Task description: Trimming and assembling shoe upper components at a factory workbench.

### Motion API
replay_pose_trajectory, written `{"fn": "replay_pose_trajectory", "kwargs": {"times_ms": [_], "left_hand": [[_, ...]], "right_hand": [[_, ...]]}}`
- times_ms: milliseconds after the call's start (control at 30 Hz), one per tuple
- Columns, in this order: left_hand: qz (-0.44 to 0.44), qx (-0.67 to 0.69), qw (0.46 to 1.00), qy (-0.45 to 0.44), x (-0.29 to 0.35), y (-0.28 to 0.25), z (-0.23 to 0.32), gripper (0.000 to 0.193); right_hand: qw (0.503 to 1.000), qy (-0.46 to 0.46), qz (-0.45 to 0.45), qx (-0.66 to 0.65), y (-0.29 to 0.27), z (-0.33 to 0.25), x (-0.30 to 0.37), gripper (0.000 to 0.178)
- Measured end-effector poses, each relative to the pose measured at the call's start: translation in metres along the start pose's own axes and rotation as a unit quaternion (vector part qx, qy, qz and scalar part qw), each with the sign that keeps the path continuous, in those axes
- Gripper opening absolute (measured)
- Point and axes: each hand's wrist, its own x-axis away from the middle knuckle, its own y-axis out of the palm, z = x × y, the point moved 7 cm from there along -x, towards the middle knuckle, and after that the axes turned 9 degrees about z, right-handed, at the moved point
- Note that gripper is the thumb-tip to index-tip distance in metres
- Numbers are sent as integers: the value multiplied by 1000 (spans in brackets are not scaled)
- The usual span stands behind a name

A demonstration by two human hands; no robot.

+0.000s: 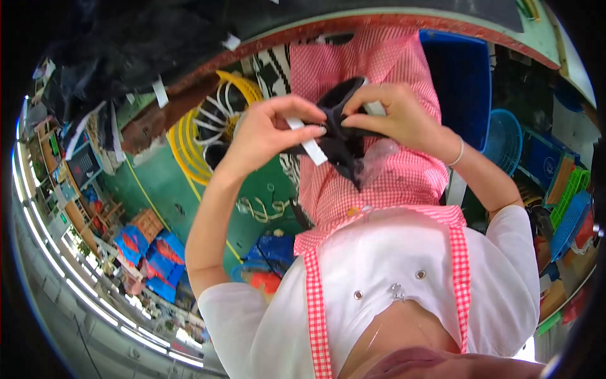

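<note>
A dark piece of fabric (341, 155) is held over my lap between both hands. My left hand (268, 129) pinches its left edge between thumb and fingers. A white strip (307, 142) like a label hangs from under that thumb and forefinger. On the other side, my right hand (404, 117) has its thumb and forefinger closed on the fabric. A second white strip (375, 108) shows beside the right fingers. Part of the fabric rises above the hands and its lower end droops onto my red checked apron (379, 174). The fingertips hide the spot where the hands meet.
Beyond my knees runs a table edge (303, 24) with black fabric (126, 44) and white strips heaped on it. A yellow-rimmed fan (189, 151) stands left on the green floor. At right are a blue bin (457, 88) and a blue basket (503, 136).
</note>
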Motion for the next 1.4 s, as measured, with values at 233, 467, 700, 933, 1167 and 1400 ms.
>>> {"fn": "replay_pose_trajectory", "kwargs": {"times_ms": [233, 467, 700, 933, 1167, 1400], "left_hand": [[-2, -27, 1000, 15, 0, -1, -9, 18], [8, -46, 999, 23, 3, -2, -3, 18], [11, -74, 997, 17, 3, -3, -4, 18], [9, -50, 999, 14, 4, 0, -3, 18], [3, -53, 998, 24, 4, -5, -5, 16], [0, -49, 998, 30, 2, -3, -4, 17]], "right_hand": [[998, -51, -10, 20, 5, -5, 5, 15], [994, -74, -43, 71, 11, -19, 0, 14], [992, -90, -54, 73, 18, -27, -4, 13], [996, -86, -1, 20, 13, -31, -4, 23], [997, -67, -39, 30, 11, -27, -3, 24], [997, -59, -44, 37, 16, -27, -5, 24]]}}
